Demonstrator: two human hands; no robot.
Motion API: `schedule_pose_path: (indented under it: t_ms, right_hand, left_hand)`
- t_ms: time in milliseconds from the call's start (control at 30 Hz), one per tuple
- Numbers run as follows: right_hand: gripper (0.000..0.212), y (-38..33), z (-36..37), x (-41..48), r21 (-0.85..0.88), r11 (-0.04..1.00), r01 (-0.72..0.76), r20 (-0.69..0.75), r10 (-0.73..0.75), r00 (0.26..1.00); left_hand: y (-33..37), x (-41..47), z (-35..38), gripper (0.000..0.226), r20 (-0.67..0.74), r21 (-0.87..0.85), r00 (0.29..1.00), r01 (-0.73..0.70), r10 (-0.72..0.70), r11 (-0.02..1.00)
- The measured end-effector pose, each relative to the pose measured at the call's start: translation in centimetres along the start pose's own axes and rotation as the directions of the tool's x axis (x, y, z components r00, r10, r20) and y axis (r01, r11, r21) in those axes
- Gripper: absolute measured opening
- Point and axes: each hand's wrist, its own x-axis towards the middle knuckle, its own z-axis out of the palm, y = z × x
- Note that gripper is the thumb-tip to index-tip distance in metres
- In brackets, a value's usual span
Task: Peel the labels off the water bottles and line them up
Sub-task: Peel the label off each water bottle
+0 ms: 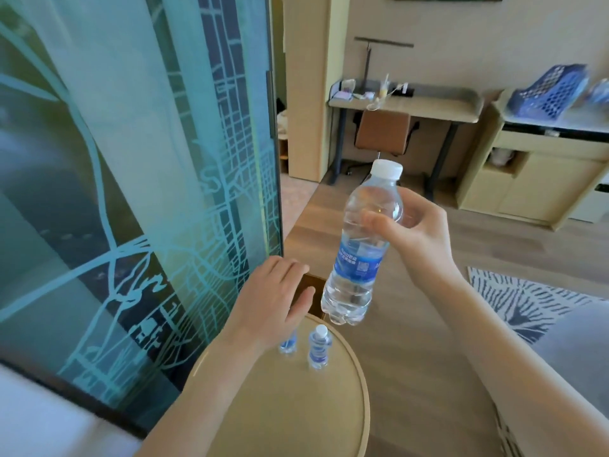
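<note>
Right grip (pixel 418 232) holds one water bottle (pixel 346 298) up at centre frame; left grip (pixel 273 301) released.
Held bottle tilted, white cap (pixel 388 168) toward upper right, base low over far edge of round tabletop (pixel 296 407), not touching it. Thumb + fingers wrap the clear upper body, above the blue label (pixel 357 267), which is on the bottle w/ no lifted edge visible. Left grip just left of bottle base, fingers straight-ish, relaxed, holding nothing, apart from the bottle. Lower centre: 2 more bottles upright on tabletop, near each other. One (pixel 319 349) in full view, cap + label on. The other (pixel 289 344) partly hidden under left grip; cap not visible. Glass panel w/ map pattern (pixel 131 159) fills left of frame. Patterned rug (pixel 527 298) at right.
</note>
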Motion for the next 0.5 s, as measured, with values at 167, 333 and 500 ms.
schedule_pose_path:
  t_ms: [167, 333, 500]
  right_hand:
    - [0.039, 0.4, 1.5, -1.1, 0.079, 0.996, -0.036, 0.001, 0.036, 0.999]
    - [0.035, 0.8, 2.3, -1.6, 0.081, 0.994, -0.08, 0.031, 0.077, 0.997]
    - [0.029, 0.2, 2.7, -0.8, 0.181, 0.973, -0.145, 0.031, 0.141, 0.989]
  left_hand:
    - [0.6, -1.2, 0.3, 0.045, -0.01, 0.003, 1.0, -0.005, 0.005, 1.0]
    - [1.0, -2.4, 0.4, 0.052, 0.049, -0.1, 0.997, 0.059, -0.055, 0.993]
    - [1.9, -2.8, 0.6, 0.05, 0.289, -0.704, 0.923, 0.384, -0.254, 0.597]
